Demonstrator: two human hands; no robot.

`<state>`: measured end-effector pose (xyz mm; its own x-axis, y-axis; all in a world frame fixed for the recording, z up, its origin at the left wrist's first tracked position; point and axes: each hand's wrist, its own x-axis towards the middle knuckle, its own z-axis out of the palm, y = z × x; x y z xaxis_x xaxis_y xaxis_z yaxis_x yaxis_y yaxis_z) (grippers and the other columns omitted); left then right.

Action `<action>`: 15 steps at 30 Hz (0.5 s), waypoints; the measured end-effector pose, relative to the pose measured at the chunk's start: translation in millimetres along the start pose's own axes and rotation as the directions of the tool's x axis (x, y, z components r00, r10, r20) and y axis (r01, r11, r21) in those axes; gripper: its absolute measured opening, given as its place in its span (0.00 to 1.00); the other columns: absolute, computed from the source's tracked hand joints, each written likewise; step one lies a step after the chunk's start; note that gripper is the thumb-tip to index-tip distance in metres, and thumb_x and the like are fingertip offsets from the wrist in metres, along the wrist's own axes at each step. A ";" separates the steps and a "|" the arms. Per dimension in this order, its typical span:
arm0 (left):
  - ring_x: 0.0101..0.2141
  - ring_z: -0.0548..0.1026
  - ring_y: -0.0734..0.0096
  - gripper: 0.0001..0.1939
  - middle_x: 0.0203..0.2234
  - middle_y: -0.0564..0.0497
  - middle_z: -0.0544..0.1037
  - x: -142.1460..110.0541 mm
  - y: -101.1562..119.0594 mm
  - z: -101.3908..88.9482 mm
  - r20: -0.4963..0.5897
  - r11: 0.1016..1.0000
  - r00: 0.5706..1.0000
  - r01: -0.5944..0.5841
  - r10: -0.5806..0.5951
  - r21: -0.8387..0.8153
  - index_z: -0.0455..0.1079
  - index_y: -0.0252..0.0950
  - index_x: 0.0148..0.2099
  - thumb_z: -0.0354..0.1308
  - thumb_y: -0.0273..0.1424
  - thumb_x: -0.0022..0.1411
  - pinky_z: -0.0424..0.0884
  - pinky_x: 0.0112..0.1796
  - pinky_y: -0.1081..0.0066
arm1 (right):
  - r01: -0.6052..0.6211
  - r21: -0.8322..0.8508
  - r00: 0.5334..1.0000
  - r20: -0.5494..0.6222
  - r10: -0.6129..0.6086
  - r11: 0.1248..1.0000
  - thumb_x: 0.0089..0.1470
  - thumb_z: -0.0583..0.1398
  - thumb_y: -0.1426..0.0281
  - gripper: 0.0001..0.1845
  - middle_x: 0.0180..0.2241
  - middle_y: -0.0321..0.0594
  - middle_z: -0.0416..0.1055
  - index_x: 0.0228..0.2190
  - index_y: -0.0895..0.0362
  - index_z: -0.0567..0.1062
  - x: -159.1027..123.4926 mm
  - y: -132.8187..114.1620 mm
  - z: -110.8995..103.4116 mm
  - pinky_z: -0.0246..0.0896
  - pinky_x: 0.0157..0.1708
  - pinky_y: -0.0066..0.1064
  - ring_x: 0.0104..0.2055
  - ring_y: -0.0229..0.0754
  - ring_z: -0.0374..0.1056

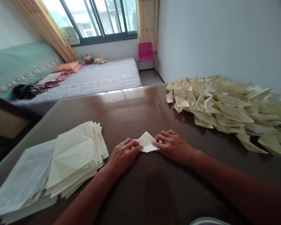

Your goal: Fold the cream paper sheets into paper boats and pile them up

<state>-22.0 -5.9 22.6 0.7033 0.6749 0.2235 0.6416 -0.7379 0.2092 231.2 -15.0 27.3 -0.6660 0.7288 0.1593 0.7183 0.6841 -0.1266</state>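
A small folded sheet of pale paper (147,142) lies on the brown table in front of me, its peak pointing away from me. My left hand (125,153) grips its left corner, fingers bent and pressed together. On the opposite side my right hand (174,146) pinches the right corner between thumb and curled fingers. Left of my left hand rests a stack of creased cream sheets (72,153), partly over grey printed sheets (25,175). The paper's outer corners are hidden under my fingers.
A large heap of folded paper boats (224,103) covers the table's (121,115) right side against the wall. A round rim (208,221) shows at the bottom edge. Beyond the table are a bed (112,73) and a pink chair (145,52).
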 end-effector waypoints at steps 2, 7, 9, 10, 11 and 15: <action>0.40 0.71 0.69 0.12 0.38 0.51 0.77 -0.2 -3.1 -0.3 0.000 0.995 0.998 0.055 -0.055 -0.087 0.74 0.43 0.45 0.49 0.32 0.67 0.69 0.40 0.72 | -0.039 0.096 0.999 -0.002 0.039 0.995 0.62 0.54 0.63 0.13 0.39 0.42 0.73 0.43 0.51 0.76 -0.3 3.9 1.7 0.53 0.41 0.36 0.43 0.44 0.64; 0.40 0.73 0.70 0.14 0.37 0.52 0.79 2.4 -11.8 7.6 -0.006 0.937 0.970 0.232 -0.242 -0.260 0.74 0.42 0.48 0.48 0.34 0.68 0.69 0.42 0.72 | -0.138 0.424 0.986 -0.027 0.165 0.895 0.62 0.54 0.62 0.14 0.34 0.39 0.74 0.34 0.53 0.78 0.6 18.0 12.1 0.56 0.38 0.30 0.38 0.40 0.65; 0.39 0.74 0.70 0.14 0.38 0.53 0.79 4.5 -13.1 11.0 -0.001 0.909 0.944 0.319 -0.331 -0.268 0.73 0.44 0.50 0.48 0.35 0.68 0.69 0.40 0.72 | -0.205 0.468 0.971 -0.010 0.237 0.860 0.61 0.54 0.62 0.14 0.31 0.39 0.74 0.33 0.54 0.77 1.7 19.4 15.3 0.56 0.36 0.29 0.36 0.40 0.65; 0.38 0.75 0.70 0.15 0.38 0.53 0.78 5.6 -13.1 12.2 0.008 0.895 0.928 0.361 -0.372 -0.260 0.72 0.45 0.51 0.48 0.36 0.68 0.69 0.39 0.72 | -0.247 0.466 0.961 0.008 0.275 0.850 0.61 0.54 0.62 0.14 0.31 0.38 0.74 0.33 0.54 0.77 2.4 18.9 16.1 0.56 0.35 0.29 0.36 0.39 0.65; 0.37 0.75 0.70 0.15 0.39 0.53 0.78 6.8 -12.8 13.2 0.017 0.882 0.912 0.401 -0.410 -0.248 0.71 0.46 0.52 0.49 0.36 0.67 0.69 0.39 0.72 | -0.292 0.451 0.949 0.027 0.314 0.843 0.61 0.55 0.62 0.13 0.30 0.38 0.74 0.33 0.54 0.77 3.2 17.6 16.5 0.55 0.35 0.28 0.35 0.39 0.65; 0.39 0.76 0.68 0.15 0.41 0.53 0.78 11.2 -10.1 16.3 0.007 0.854 0.874 0.475 -0.485 -0.210 0.70 0.47 0.53 0.50 0.37 0.66 0.69 0.40 0.71 | -0.413 0.332 0.906 0.055 0.420 0.848 0.60 0.55 0.63 0.11 0.30 0.38 0.72 0.34 0.53 0.75 7.3 10.0 14.1 0.52 0.32 0.28 0.32 0.38 0.65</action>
<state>-15.6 9.0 7.5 0.3059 0.9480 0.0877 0.8184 -0.3089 0.4846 230.7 -2.5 13.4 -0.3129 0.9491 0.0374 0.8175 0.2891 -0.4981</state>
